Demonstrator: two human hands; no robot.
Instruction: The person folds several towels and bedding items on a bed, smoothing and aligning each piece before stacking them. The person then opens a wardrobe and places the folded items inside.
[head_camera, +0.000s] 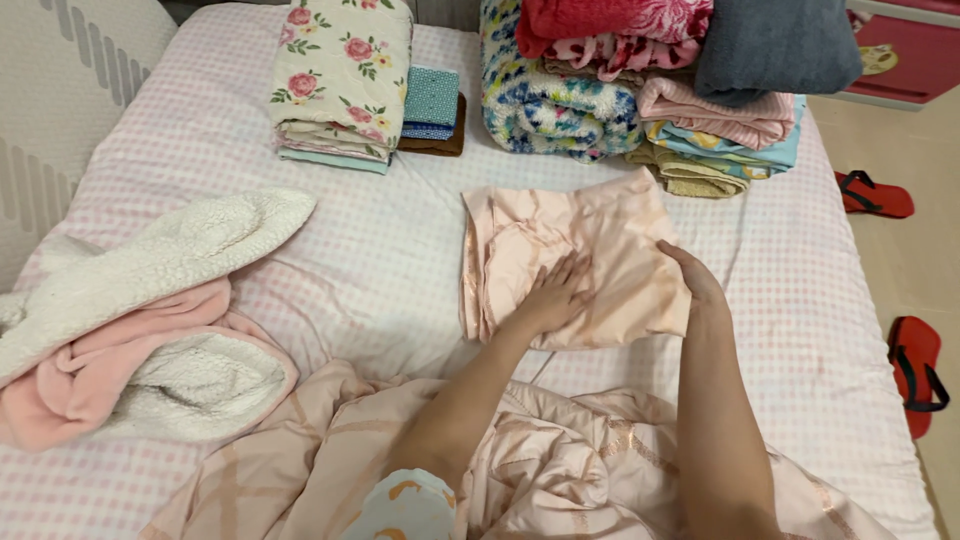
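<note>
Peach folded cloth (575, 262) lies centre of frame on pink checked bed (380, 260). Left hand (555, 295) spread flat, pressing middle of cloth. Right hand (692, 275) open, fingers resting on right edge. Good practice, I judge: smooth from centre outward, keep edges square. No packages, labels or signs visible. Folded stacks (640, 80) upper frame; fleece blanket (150, 320) left; red sandals (915, 370) right, on floor.
</note>
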